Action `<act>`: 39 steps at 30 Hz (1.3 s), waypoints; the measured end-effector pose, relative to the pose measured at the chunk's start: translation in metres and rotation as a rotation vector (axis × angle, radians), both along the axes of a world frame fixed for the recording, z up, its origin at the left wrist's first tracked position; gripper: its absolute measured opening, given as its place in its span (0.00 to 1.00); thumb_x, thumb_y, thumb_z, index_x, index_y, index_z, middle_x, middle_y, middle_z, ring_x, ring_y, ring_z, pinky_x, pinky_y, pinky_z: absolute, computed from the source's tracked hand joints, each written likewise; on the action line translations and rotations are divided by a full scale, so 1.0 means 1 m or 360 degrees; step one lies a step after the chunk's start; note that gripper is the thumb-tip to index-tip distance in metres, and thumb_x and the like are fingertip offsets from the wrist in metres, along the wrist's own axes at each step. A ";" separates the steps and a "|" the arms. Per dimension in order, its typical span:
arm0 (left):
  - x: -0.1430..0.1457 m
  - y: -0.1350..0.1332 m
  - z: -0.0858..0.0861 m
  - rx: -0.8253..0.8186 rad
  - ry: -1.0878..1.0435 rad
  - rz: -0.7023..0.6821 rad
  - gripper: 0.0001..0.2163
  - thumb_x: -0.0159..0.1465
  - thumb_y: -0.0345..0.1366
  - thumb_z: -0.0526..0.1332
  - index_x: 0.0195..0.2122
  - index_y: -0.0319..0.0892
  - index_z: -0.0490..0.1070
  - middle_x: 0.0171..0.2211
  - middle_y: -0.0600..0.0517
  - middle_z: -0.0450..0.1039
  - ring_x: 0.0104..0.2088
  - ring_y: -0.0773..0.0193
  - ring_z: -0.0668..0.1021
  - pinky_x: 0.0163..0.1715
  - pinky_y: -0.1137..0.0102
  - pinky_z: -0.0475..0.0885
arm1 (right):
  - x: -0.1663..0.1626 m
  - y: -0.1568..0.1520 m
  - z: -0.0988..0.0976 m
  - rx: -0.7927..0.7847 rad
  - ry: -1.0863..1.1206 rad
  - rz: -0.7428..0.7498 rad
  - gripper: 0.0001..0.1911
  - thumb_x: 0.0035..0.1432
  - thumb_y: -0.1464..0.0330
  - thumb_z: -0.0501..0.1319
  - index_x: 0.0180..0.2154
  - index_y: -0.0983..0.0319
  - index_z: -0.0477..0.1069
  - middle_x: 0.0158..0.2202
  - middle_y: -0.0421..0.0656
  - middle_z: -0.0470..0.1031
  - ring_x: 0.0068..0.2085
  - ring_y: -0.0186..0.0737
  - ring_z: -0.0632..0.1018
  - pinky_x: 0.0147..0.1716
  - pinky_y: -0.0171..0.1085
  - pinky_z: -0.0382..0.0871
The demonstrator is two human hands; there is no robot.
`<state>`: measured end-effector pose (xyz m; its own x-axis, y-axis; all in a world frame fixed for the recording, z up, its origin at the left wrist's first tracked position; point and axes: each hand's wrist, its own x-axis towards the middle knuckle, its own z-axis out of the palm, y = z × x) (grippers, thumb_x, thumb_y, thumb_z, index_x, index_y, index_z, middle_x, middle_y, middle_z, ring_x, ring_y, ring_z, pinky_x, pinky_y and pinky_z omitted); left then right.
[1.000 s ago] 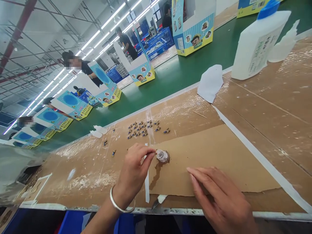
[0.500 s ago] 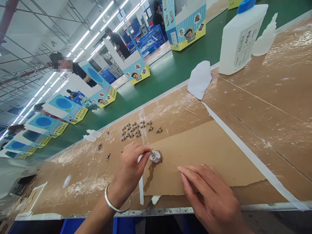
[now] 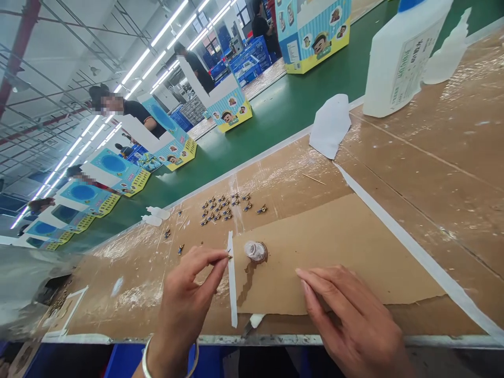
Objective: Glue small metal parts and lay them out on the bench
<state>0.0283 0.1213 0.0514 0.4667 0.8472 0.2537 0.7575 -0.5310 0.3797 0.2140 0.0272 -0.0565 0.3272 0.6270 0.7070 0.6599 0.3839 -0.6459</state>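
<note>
Fiddly stuff at the cardboard sheet [image 3: 338, 247]
Right hand [image 3: 350, 310]: fingertips narrow, can't tell if holding anything. Left hand [image 3: 187, 286], left of the small pot [image 3: 255, 252], pinches a tiny piece [image 3: 230, 255]; probably light, stiff, droppable, so grip its edges.

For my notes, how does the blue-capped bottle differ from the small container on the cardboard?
The blue-capped bottle is larger than the small container. The bottle is white with a printed label; the container looks greyish, no label visible. The bottle stands on the brown tabletop, the container on cardboard.
</note>
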 end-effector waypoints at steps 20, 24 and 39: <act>-0.074 -0.043 -0.065 -0.0473 -0.0440 0.0903 0.09 0.57 0.42 0.63 0.33 0.43 0.75 0.35 0.52 0.78 0.38 0.61 0.77 0.41 0.71 0.69 | 0.009 -0.002 -0.014 -0.0154 -0.0330 0.0127 0.10 0.60 0.72 0.56 0.44 0.63 0.70 0.38 0.43 0.73 0.39 0.36 0.73 0.44 0.38 0.66; -0.076 -0.041 -0.064 -0.0461 -0.0421 0.0873 0.08 0.57 0.41 0.63 0.33 0.44 0.75 0.34 0.52 0.78 0.38 0.61 0.77 0.41 0.71 0.69 | 0.009 -0.004 -0.017 -0.0207 -0.0297 0.0111 0.12 0.59 0.71 0.58 0.46 0.61 0.69 0.39 0.42 0.72 0.39 0.36 0.73 0.45 0.38 0.66; -0.070 -0.037 -0.056 -0.0389 -0.0251 0.0836 0.07 0.56 0.40 0.63 0.31 0.43 0.76 0.32 0.52 0.79 0.36 0.60 0.79 0.40 0.69 0.72 | 0.007 -0.002 -0.010 -0.0171 -0.0267 0.0092 0.11 0.56 0.74 0.60 0.43 0.63 0.71 0.38 0.43 0.73 0.37 0.37 0.74 0.42 0.39 0.68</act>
<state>-0.0416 0.0841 -0.0046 -0.0579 0.9968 0.0544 0.8194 0.0163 0.5730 0.2209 0.0253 -0.0669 0.1719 0.7161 0.6765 0.7407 0.3588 -0.5680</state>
